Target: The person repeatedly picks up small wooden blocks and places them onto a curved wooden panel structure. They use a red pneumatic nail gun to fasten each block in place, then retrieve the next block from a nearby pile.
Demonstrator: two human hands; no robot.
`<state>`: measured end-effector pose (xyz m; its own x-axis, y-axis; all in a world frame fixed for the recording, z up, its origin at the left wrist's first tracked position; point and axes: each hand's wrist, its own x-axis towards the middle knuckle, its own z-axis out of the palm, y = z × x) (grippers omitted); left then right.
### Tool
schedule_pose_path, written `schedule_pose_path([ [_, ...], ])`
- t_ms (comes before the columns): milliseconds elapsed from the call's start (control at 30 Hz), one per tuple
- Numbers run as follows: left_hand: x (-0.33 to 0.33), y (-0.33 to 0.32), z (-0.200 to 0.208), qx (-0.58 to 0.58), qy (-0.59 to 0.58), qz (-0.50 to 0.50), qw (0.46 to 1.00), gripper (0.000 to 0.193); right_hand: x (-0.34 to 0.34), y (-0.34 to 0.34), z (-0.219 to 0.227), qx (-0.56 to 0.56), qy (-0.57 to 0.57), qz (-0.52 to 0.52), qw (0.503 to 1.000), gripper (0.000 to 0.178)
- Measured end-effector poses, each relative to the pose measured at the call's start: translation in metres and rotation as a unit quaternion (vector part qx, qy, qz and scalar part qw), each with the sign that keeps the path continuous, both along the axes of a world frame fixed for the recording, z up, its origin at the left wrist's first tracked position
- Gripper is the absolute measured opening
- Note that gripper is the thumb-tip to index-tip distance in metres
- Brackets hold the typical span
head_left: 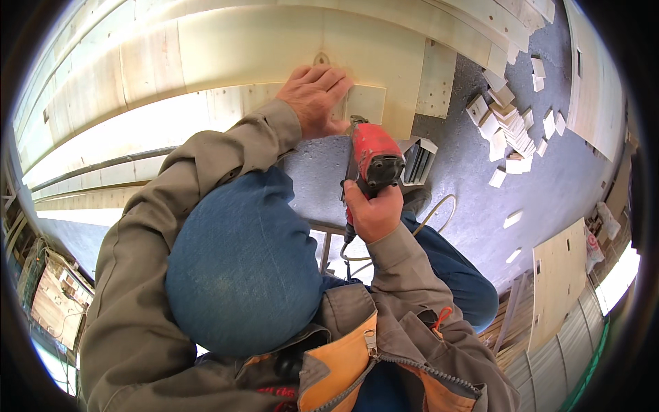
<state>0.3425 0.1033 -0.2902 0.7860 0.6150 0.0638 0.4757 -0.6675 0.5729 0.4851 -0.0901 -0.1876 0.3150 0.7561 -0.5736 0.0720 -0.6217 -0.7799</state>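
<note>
My right hand (379,209) is wrapped round the handle of a red nail gun (374,143) with a black cap. The gun's nose meets the lower edge of a small pale wooden piece (366,103), though exact contact is hard to tell. That piece lies against a long pale board (274,48). My left hand (317,98) lies on the boards beside the small piece, fingers stretched over the wood and thumb toward the gun's nose. A thin hose (439,214) loops near the gun's handle.
Small wood offcuts (508,130) lie scattered on the grey floor at the right. Large panels (557,278) stand at the right side. My bent blue-trousered knees (240,268) are below the boards. An angular bin-like object (419,161) sits just right of the gun.
</note>
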Motion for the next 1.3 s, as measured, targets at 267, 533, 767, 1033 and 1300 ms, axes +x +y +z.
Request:
schedule_pose_path([
  [267,0.000,-0.001,-0.002,0.021,0.010,-0.012,1.000,0.078,-0.011,-0.006,-0.013,-0.074,0.060,-0.017,0.995,0.036],
  [533,0.001,-0.002,-0.003,0.042,-0.005,-0.012,0.999,0.071,-0.018,0.006,-0.011,-0.037,-0.003,0.016,0.999,0.036],
  [767,0.000,-0.001,-0.002,0.058,-0.021,-0.009,0.998,0.068,-0.022,0.015,-0.004,0.006,-0.062,0.049,0.997,0.034],
  [1033,0.001,-0.001,-0.003,0.042,-0.010,-0.012,0.999,0.073,-0.027,0.012,-0.006,0.008,-0.080,0.061,0.995,0.043],
  [1300,0.000,-0.002,-0.005,0.034,-0.001,-0.010,0.999,0.078,-0.028,0.011,-0.006,-0.011,-0.063,0.052,0.997,0.050],
])
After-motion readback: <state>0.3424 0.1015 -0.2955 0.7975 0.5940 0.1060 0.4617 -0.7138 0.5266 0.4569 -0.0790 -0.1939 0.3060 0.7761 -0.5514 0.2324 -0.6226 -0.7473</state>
